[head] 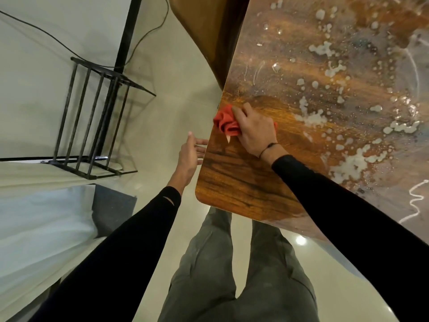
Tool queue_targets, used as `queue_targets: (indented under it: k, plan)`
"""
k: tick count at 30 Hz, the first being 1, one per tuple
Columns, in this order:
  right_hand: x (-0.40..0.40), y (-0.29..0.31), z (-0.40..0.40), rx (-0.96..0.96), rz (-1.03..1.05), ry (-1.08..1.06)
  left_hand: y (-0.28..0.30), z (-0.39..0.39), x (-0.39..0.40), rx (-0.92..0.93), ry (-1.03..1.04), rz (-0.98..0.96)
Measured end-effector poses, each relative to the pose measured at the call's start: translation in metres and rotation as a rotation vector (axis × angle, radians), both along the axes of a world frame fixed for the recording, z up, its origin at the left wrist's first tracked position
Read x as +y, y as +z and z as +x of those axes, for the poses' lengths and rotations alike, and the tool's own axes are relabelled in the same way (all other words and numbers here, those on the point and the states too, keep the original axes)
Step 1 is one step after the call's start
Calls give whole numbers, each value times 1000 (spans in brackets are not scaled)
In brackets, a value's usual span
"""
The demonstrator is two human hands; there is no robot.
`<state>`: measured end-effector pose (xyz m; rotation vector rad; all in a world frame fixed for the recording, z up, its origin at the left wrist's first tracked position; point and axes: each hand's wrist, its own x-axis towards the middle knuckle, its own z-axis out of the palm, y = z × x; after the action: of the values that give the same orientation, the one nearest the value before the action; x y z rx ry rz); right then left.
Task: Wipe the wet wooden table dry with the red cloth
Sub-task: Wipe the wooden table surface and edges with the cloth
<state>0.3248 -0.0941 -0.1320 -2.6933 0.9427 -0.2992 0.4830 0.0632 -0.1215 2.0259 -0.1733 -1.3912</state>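
Observation:
The wooden table (241,182) fills the right side, its near-left corner rounded. My right hand (254,127) presses the crumpled red cloth (224,120) flat against the tabletop at the table's left edge; part of the cloth is hidden under the palm. Water drops and puddles (348,163) cover the surface to the right and farther back, while the wood around the cloth and toward the near corner looks dry. My left hand (191,154) hangs off the left edge of the table, fingers spread, holding nothing.
A black metal rack (92,117) stands on the pale floor at left, with a black cable (46,36) trailing behind it. White fabric (39,217) lies at lower left. My legs stand below the table's near corner.

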Motion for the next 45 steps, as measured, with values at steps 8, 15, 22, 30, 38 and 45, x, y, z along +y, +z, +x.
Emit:
queue_targets:
  k: [8,15,22,30,38,45]
  plan:
    - [159,4,-57,54,136,580,11,-10,16,49,-12,25]
    - [59,1,-59,11,14,301,5,-32,64,81,62,61]
    - [123,7,-60,79,78,376,8,-78,99,131,496,40]
    - [55,-4,-142,32,-18,691,7,-149,108,204,795,-41]
    - [97,-6,-148,-11,74,259,-5,-221,101,314,896,-67]
    - [71,-6,-204,31,-32,842,-5,-224,112,280,826,-56]
